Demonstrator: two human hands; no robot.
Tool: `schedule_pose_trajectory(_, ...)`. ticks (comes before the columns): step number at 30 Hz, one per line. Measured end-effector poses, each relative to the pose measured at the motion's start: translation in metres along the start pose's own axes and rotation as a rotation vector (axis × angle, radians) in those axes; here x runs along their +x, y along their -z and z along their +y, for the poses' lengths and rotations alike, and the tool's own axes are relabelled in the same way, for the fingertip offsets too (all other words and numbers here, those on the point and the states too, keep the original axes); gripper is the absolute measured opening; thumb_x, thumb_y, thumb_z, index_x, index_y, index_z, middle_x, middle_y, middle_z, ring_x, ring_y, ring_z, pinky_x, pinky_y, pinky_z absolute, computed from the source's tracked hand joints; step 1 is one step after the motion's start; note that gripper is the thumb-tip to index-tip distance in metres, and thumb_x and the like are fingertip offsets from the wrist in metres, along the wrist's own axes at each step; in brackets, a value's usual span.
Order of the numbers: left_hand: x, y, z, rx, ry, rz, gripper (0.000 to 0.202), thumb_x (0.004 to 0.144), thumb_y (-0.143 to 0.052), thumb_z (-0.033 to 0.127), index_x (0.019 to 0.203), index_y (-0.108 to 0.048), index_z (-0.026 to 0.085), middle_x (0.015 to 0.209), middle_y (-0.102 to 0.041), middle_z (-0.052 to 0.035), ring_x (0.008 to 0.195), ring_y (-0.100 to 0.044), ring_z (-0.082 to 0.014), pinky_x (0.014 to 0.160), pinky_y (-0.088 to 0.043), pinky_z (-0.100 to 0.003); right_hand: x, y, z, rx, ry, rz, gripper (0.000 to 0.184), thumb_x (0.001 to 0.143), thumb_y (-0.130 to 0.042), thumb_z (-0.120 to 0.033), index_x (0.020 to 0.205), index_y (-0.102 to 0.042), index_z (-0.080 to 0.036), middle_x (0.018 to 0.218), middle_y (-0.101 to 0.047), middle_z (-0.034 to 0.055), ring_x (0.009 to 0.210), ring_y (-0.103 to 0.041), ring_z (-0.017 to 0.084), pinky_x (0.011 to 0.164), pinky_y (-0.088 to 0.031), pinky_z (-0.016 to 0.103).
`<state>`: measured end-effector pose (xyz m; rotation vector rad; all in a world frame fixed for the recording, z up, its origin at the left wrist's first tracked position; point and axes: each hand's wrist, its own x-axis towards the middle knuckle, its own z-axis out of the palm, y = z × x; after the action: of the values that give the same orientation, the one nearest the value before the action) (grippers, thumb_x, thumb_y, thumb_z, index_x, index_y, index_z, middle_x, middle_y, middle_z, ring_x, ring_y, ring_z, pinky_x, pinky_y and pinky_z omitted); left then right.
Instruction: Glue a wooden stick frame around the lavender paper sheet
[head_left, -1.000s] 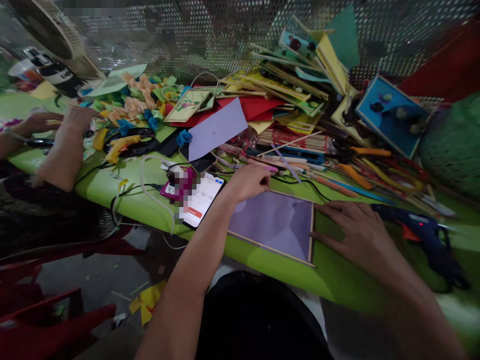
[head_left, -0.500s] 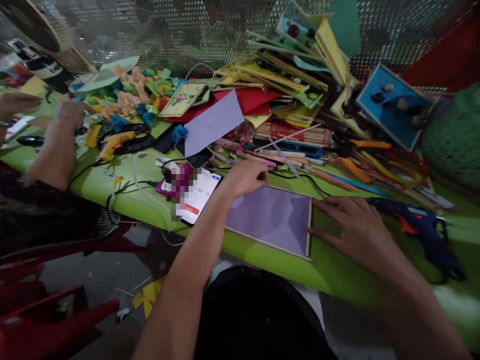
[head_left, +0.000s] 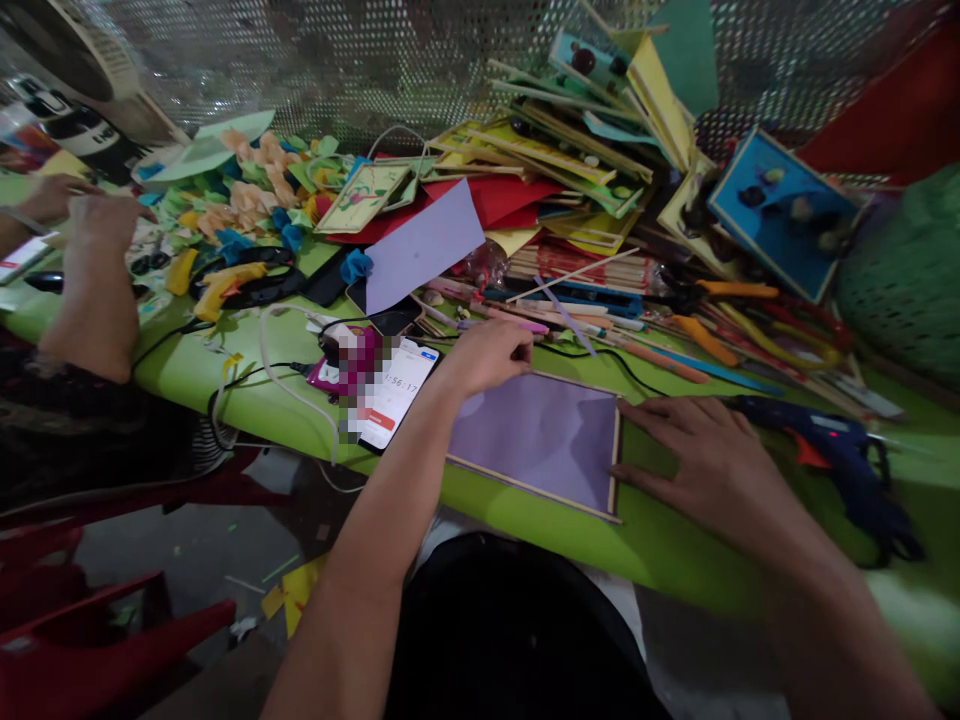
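A purple card (head_left: 536, 435) edged with thin wooden sticks lies flat on the green table in front of me. My left hand (head_left: 487, 358) is closed at its upper left, fingers curled down on the top edge; the wrist and forearm cover the card's left end. At the right edge, my right hand (head_left: 694, 450) has thumb and forefinger spread apart, their tips touching the right-hand stick (head_left: 616, 455). A blue glue gun (head_left: 847, 465) with an orange trigger rests just beyond my right hand.
A lit phone (head_left: 394, 390) and a cabled magenta object (head_left: 341, 365) lie left of my forearm. Behind are pliers (head_left: 739, 290), loose sticks, a loose purple sheet (head_left: 427, 245) and piled stick-framed cards (head_left: 555, 150). A co-worker's hands (head_left: 105, 215) are at far left, near paper flowers (head_left: 255, 190).
My hands and the purple card stay almost where they were; the view shifts slightly. The co-worker's hands at far left have moved closer together. The phone's timer has advanced.
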<state>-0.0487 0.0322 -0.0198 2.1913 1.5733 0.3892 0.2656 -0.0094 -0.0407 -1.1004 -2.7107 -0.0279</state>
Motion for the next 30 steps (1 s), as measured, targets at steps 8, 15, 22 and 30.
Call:
schedule_pose_trajectory(8,-0.0001,0.0028,0.0023,-0.012,0.024,-0.029,0.006,0.082,-0.071,0.016,0.086,-0.074,0.018,0.093,-0.076,-0.0047,0.083,-0.066,-0.0189,0.076,-0.047,-0.03,-0.0003,-0.0026,0.0014,0.045,0.011,0.011,0.067,0.089,-0.057,-0.069,0.135,-0.067,-0.021,0.12,-0.069,0.0167,0.108,-0.061,0.037,0.087,-0.05,0.052)
schedule_pose_trajectory(15,0.0004,0.0016,-0.0002,-0.008,0.005,-0.033,0.009,0.082,-0.068,0.016,0.088,-0.074,0.018,0.094,-0.075,-0.0048,0.082,-0.065,-0.0174,0.076,-0.047,-0.03,-0.0021,-0.0025,0.003,0.056,0.004,0.0,0.071,0.087,-0.057,-0.072,0.136,-0.066,-0.022,0.119,-0.069,0.0162,0.109,-0.061,0.037,0.087,-0.049,0.052)
schedule_pose_trajectory(22,-0.0003,0.0022,0.0006,-0.01,0.001,-0.02,0.009,0.081,-0.067,0.014,0.086,-0.073,0.019,0.094,-0.076,-0.0048,0.083,-0.066,-0.0185,0.074,-0.047,-0.031,-0.0025,-0.0029,0.0013,0.021,-0.006,-0.008,0.073,0.086,-0.059,-0.073,0.136,-0.065,-0.021,0.119,-0.069,0.0163,0.107,-0.061,0.037,0.085,-0.049,0.05)
schedule_pose_trajectory(30,-0.0011,0.0027,0.0025,0.007,0.02,-0.017,0.006,0.082,-0.069,0.016,0.084,-0.072,0.02,0.093,-0.077,-0.0035,0.085,-0.066,-0.0187,0.073,-0.046,-0.03,-0.001,-0.0028,-0.0019,0.067,-0.023,-0.036,0.073,0.085,-0.061,-0.072,0.137,-0.064,-0.021,0.122,-0.069,0.0159,0.111,-0.06,0.037,0.09,-0.049,0.053)
